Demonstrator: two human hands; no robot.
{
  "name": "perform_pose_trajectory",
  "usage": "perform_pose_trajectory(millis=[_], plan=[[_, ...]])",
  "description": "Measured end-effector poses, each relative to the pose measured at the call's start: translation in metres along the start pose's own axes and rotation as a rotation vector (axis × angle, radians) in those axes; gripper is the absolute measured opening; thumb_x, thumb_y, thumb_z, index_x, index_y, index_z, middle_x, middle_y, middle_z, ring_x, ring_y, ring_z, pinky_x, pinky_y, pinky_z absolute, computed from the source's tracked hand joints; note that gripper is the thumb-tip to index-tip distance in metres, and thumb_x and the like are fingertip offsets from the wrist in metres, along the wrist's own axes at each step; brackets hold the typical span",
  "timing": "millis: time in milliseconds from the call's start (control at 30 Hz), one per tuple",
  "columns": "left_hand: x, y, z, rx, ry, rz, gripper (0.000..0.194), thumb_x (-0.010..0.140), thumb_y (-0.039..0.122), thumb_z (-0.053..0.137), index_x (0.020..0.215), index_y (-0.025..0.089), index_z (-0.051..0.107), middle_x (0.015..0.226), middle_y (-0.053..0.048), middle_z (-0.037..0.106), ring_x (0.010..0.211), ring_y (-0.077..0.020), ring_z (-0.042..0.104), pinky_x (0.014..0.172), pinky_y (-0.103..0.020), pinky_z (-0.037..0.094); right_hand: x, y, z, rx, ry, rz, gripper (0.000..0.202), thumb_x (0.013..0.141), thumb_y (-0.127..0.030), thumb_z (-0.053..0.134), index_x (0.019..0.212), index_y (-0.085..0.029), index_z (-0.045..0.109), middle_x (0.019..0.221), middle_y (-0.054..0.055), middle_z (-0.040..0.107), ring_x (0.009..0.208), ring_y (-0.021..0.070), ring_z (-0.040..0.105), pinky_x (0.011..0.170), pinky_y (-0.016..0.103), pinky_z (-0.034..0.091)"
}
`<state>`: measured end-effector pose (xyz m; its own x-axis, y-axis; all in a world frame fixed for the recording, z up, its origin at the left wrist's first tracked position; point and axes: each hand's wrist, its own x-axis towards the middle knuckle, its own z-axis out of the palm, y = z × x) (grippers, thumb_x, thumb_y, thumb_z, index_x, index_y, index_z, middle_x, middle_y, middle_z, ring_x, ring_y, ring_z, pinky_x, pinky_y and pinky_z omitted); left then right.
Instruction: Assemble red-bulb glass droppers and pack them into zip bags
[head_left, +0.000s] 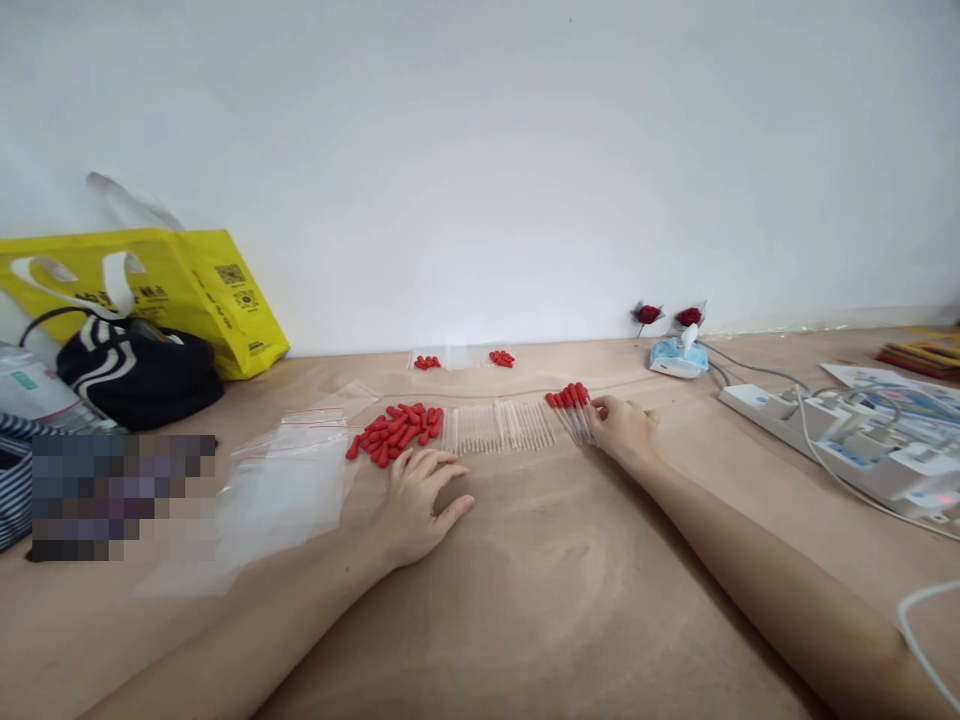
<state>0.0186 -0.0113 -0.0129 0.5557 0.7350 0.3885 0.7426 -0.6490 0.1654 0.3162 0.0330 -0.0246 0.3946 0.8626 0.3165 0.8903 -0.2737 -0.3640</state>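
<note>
Left hand (pixel 416 500) lies flat and loose on the desk (pixel 540 600), fingertips at the red caps (pixel 396 430), holding nothing. Right hand (pixel 621 428) pinches the capped tubes (pixel 570 405) at centre frame; bare tubes (pixel 499 427) lie between. Capping looks underway. Next cap likely needs a fingertip pick from the pile. Bags (pixel 292 480) sit left.

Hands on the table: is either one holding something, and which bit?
The right hand touches the red-capped droppers at their clear stems; a real grip cannot be told. The left hand lies flat beside the red caps, holding nothing.
</note>
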Motion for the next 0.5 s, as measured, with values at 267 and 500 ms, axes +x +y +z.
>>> perform_pose_trajectory(millis=[267, 500], plan=[[-0.0013, -0.0007, 0.0021, -0.015, 0.017, 0.022, 0.017, 0.077, 0.032, 0.052, 0.087, 0.022, 0.061, 0.102, -0.007, 0.059, 0.101, -0.0251, 0.05, 0.09, -0.051, 0.028, -0.0052, -0.0079, 0.0009, -0.044, -0.037, -0.049, 0.032, 0.081, -0.036, 0.04, 0.091, -0.021, 0.065, 0.08, 0.009, 0.066, 0.088, 0.0248, 0.054, 0.077, 0.038, 0.023], [-0.0012, -0.0005, 0.0018, -0.009, 0.03, 0.016, 0.017, 0.076, 0.032, 0.053, 0.087, 0.022, 0.062, 0.103, -0.007, 0.058, 0.101, -0.0261, 0.05, 0.09, -0.051, 0.028, -0.0046, -0.0077, 0.004, -0.06, -0.036, -0.024, 0.032, 0.08, -0.036, 0.039, 0.097, -0.018, 0.06, 0.083, 0.009, 0.065, 0.088, 0.0245, 0.055, 0.078, 0.039, 0.023]])
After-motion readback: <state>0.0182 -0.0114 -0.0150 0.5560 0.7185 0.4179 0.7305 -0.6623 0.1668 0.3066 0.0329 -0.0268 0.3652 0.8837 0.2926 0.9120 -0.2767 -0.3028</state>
